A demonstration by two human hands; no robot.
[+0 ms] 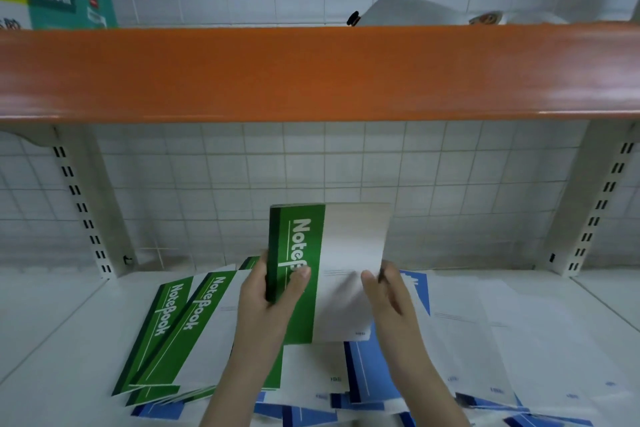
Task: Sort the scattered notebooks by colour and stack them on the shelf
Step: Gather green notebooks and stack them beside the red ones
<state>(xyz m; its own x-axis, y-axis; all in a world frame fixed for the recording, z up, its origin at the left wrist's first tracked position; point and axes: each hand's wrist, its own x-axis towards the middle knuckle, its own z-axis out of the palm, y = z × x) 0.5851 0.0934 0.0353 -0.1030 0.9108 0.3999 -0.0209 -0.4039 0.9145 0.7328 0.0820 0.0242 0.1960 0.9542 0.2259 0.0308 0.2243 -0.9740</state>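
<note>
While a small bundle of green notebooks (313, 274) is held upright above the white shelf (52, 340), in the head view it is gripped along its dark green spine by the left hand (270, 291), thumb across the front cover. Its plain white outer edge is pinched by the right hand (384, 291), fingers behind and thumb in front.

Just left of the held bundle, two more green notebooks (180, 333) lie fanned and overlapping on the shelf. Below and right of the bundle, blue notebooks (367, 371) are scattered in loose layers, several partly buried under white covers.

From here, a slip is judged likely if the bundle's edges are not squared, since thin glossy covers could slide out of a two-sided pinch. Were the bundle lowered straight down, it could land on the blue copies and mix the colours again. The fanned green pair could also be nudged off true. An orange shelf edge (311, 73) hangs above the bundle and could be struck on a lift.
</note>
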